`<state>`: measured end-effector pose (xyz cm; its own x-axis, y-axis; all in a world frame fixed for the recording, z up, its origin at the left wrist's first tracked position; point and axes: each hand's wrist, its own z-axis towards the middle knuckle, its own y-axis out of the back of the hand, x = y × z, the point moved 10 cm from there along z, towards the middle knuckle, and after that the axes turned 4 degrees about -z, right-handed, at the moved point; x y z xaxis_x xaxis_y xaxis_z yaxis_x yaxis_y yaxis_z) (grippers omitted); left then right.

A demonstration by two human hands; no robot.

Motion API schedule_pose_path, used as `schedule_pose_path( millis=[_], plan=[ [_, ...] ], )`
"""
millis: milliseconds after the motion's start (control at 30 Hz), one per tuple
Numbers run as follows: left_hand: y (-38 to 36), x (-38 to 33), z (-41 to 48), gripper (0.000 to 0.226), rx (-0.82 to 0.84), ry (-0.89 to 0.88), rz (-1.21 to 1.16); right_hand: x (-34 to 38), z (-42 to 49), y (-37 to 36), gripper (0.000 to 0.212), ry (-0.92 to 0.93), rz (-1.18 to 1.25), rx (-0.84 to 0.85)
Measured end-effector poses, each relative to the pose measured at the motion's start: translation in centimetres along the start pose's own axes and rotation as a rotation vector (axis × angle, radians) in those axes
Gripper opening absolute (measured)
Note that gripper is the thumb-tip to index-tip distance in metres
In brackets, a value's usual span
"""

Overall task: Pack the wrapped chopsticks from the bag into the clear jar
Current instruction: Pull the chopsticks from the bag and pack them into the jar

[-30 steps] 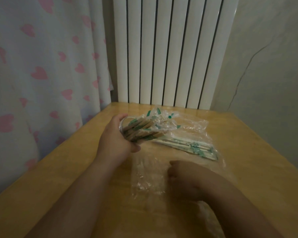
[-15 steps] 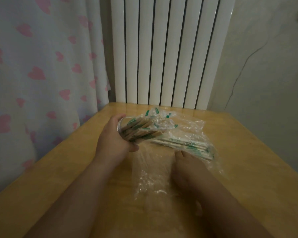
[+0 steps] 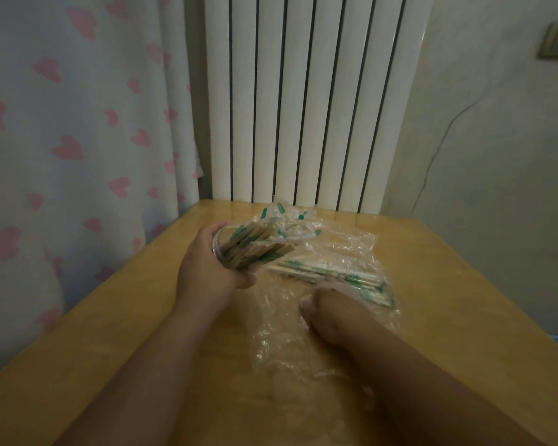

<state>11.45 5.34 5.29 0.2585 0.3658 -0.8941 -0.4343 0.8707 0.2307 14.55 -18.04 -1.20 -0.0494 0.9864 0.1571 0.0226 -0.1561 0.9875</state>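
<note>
The clear jar (image 3: 221, 249) is gripped in the left hand (image 3: 207, 268), tilted with its mouth turned away from the person; the fingers are curled tightly around its wall. A bundle of wrapped chopsticks (image 3: 258, 244) is seen standing out of the jar's mouth, their green-printed wrappers fanned toward the radiator (image 3: 303, 101). Just beside the jar, on its right, the clear plastic bag (image 3: 345, 249) is spread crumpled on the wooden counter (image 3: 464, 300). More wrapped chopsticks (image 3: 335, 276) are lying inside the bag, on the side away from the person. The right hand (image 3: 332, 315) is placed on the bag's near part, right against the near ends of those chopsticks (whether its fingers are pinching anything cannot be told, since they are hidden under the hand and film). A heart-patterned curtain (image 3: 78, 140) is hung to the left of the jar.
</note>
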Motion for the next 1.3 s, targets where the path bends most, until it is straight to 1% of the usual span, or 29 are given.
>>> schedule_pose_path(
  millis=[133, 233, 267, 400, 500, 533, 600, 667, 800, 900, 967, 1067, 1133, 1300],
  plan=[
    [-0.2, 0.1, 0.1, 0.102, 0.001, -0.004, 0.006, 0.3, 0.4, 0.1, 0.037, -0.017, 0.028, -0.007],
    [-0.3, 0.2, 0.2, 0.103, 0.011, -0.003, 0.001, 0.0, 0.9, 0.2, 0.025, -0.070, 0.022, 0.002],
    [-0.3, 0.3, 0.2, 0.103, 0.012, -0.003, 0.000, -0.2, 1.1, 0.3, 0.024, -0.089, 0.009, -0.006],
    [-0.4, 0.3, 0.2, 0.103, 0.015, -0.012, -0.007, -0.2, 1.4, 0.0, 0.038, -0.120, -0.030, -0.041],
    [-0.3, 0.3, 0.2, 0.103, 0.014, -0.013, -0.009, -1.1, 1.4, 0.0, 0.044, -0.201, 0.060, -0.065],
    [-0.4, 0.3, 0.2, 0.103, 0.014, -0.010, -0.009, -1.3, 1.3, -0.1, 0.044, -0.212, 0.073, -0.060],
    [-0.4, 0.2, 0.2, 0.104, 0.016, -0.009, -0.006, -0.9, 1.7, -0.4, 0.040, -0.163, 0.009, -0.045],
    [-0.3, 0.1, 0.2, 0.104, 0.017, -0.010, -0.002, -0.6, 1.8, -0.4, 0.037, -0.145, 0.000, -0.045],
    [-0.3, -0.1, 0.1, 0.103, 0.018, -0.012, -0.003, -0.4, 2.0, -1.0, 0.046, -0.144, -0.004, -0.021],
    [-0.3, 0.0, 0.1, 0.104, 0.021, -0.003, -0.005, -1.1, 1.9, -1.3, 0.051, -0.202, 0.035, -0.002],
    [-0.3, 0.0, 0.1, 0.105, 0.020, 0.001, -0.006, -1.3, 1.9, -1.1, 0.050, -0.215, 0.011, -0.013],
    [-0.3, -0.1, 0.0, 0.105, 0.018, 0.003, 0.003, -0.9, 2.0, -0.4, 0.045, -0.164, -0.054, -0.035],
    [-0.3, -0.2, -0.1, 0.105, 0.022, 0.000, 0.003, -0.9, 1.9, -0.5, 0.044, -0.150, -0.034, -0.031],
    [-0.3, -0.4, -0.2, 0.104, 0.024, 0.004, 0.010, -0.7, 1.6, -0.6, 0.050, -0.158, -0.032, 0.005]
  ],
)
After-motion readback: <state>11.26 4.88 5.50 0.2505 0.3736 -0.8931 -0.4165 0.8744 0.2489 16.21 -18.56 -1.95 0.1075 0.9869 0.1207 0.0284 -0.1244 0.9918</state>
